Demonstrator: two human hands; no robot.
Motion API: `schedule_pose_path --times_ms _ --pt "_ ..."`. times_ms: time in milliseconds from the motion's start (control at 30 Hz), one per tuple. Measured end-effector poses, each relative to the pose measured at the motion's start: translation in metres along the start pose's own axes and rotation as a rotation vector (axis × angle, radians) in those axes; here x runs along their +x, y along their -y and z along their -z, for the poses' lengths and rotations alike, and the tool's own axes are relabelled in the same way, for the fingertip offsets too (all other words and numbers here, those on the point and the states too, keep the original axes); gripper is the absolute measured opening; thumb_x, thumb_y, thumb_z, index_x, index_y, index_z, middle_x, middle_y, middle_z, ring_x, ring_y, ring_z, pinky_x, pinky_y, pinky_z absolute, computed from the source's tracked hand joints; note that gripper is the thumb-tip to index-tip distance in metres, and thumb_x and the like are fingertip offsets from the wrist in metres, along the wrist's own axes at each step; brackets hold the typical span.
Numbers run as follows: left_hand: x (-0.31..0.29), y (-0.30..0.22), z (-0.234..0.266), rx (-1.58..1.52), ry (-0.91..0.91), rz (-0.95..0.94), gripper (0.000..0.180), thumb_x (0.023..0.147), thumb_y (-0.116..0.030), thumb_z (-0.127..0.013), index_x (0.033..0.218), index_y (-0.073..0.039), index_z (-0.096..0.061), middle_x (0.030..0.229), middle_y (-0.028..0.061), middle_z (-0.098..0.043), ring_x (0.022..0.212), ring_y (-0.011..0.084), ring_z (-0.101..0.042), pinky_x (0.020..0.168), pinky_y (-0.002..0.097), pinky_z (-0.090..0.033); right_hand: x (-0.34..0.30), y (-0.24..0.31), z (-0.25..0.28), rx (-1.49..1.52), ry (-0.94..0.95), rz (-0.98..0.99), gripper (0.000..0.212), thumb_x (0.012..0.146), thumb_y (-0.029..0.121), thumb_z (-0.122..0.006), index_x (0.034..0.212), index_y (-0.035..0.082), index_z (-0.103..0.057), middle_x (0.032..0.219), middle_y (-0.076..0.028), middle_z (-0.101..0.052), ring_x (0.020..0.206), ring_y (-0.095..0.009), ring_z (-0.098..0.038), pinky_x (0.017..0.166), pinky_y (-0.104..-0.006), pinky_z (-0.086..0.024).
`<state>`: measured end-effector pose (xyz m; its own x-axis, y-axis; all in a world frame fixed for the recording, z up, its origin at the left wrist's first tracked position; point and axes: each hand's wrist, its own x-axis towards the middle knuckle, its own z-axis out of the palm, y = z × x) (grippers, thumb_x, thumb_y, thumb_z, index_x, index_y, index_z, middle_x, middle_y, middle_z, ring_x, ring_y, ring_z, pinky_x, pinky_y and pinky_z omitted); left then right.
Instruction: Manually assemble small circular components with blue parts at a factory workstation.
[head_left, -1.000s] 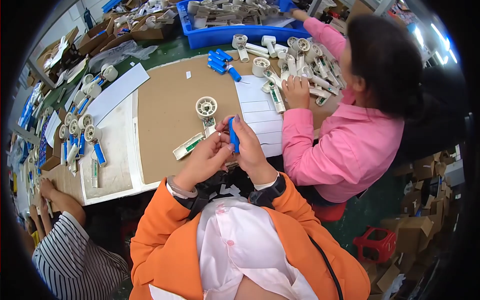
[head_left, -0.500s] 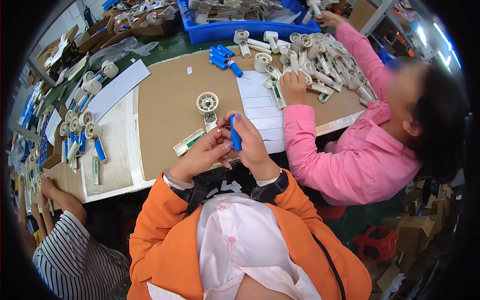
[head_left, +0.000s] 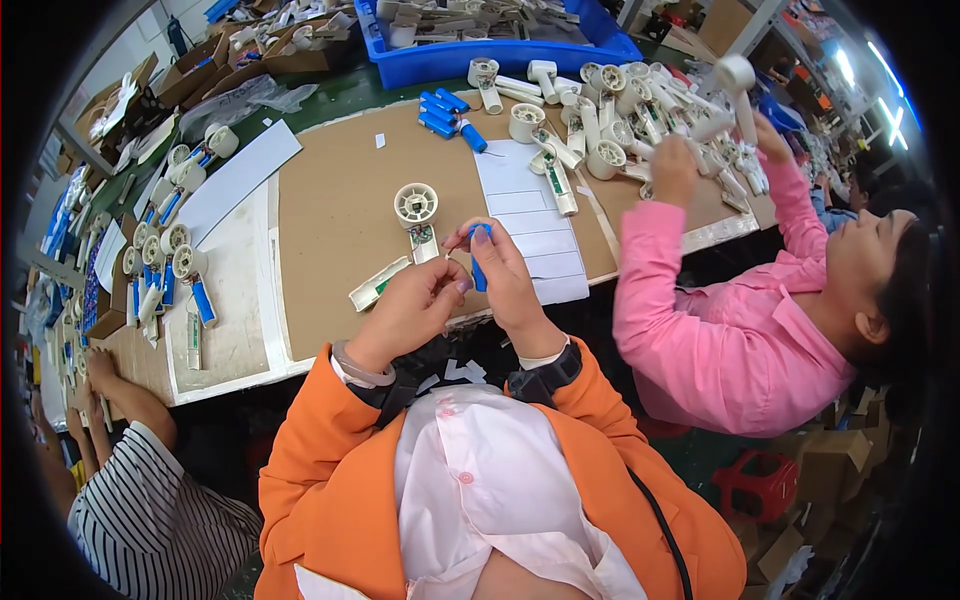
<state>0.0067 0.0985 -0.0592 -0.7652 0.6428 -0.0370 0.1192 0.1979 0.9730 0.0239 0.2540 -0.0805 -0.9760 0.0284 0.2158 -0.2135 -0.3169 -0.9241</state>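
Note:
My right hand (head_left: 512,285) holds a blue cylindrical battery (head_left: 479,265) nearly upright between thumb and fingers. Close beside it, my left hand (head_left: 418,308) is closed in a pinch, fingertips near the battery's side; what it grips, perhaps a thin wire, is too small to tell. Just beyond my hands lies a white handheld fan (head_left: 415,205), its round head up and its handle (head_left: 423,242) opened over a green circuit board. A loose white handle half (head_left: 378,286) with a green strip lies left of it, partly behind my left hand.
Several blue batteries (head_left: 437,112) lie farther back. White fan parts (head_left: 640,110) are heaped at right, before a blue bin (head_left: 500,58). Fans with batteries (head_left: 190,265) stand at left. A co-worker in pink (head_left: 720,300) works at right; a striped sleeve (head_left: 125,480) shows at left.
The battery has tilted in my right hand, and my left fingers have drawn together slightly lower. At right, the co-worker's hands have moved rightward, with a white fan piece raised.

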Motion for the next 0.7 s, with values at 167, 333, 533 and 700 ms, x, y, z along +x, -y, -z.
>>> schedule_pose_path --times_ms 167,333,533,700 --pt "0.002 0.004 -0.003 0.111 -0.046 -0.111 0.012 0.096 -0.012 -0.053 0.093 -0.001 -0.053 0.073 -0.0001 -0.054 0.055 0.0048 -0.050 0.046 0.0211 -0.044 -0.002 0.001 -0.001 -0.053 -0.014 -0.004 0.031 0.102 0.032 -0.043 0.107 0.002 -0.051 0.102 -0.009 -0.058 0.101 -0.016 -0.054 0.094 -0.0300 -0.041" --pt "0.003 -0.002 -0.006 0.102 -0.051 -0.078 0.010 0.094 -0.011 -0.054 0.092 -0.001 -0.053 0.072 -0.0006 -0.054 0.054 0.0046 -0.048 0.046 0.0205 -0.040 -0.002 -0.005 0.000 -0.100 -0.055 0.050 0.026 0.102 0.028 -0.044 0.105 0.003 -0.051 0.099 -0.005 -0.060 0.092 -0.013 -0.055 0.085 -0.0260 -0.044" --pt "0.004 0.004 -0.010 0.113 -0.102 -0.079 0.007 0.092 -0.009 -0.054 0.091 -0.002 -0.053 0.074 -0.0010 -0.054 0.061 0.0052 -0.047 0.053 0.0212 -0.039 -0.003 -0.006 -0.004 -0.157 -0.083 0.076 0.027 0.102 0.028 -0.045 0.105 0.002 -0.051 0.097 -0.006 -0.060 0.093 -0.013 -0.055 0.085 -0.0257 -0.044" --pt "0.006 0.003 -0.012 0.100 -0.106 -0.061 0.007 0.092 -0.008 -0.054 0.090 -0.002 -0.052 0.075 -0.0020 -0.053 0.064 0.0058 -0.046 0.057 0.0217 -0.039 -0.004 -0.006 -0.003 -0.138 -0.103 0.082 0.027 0.102 0.028 -0.044 0.105 0.002 -0.052 0.099 -0.006 -0.059 0.095 -0.013 -0.055 0.087 -0.0259 -0.043"
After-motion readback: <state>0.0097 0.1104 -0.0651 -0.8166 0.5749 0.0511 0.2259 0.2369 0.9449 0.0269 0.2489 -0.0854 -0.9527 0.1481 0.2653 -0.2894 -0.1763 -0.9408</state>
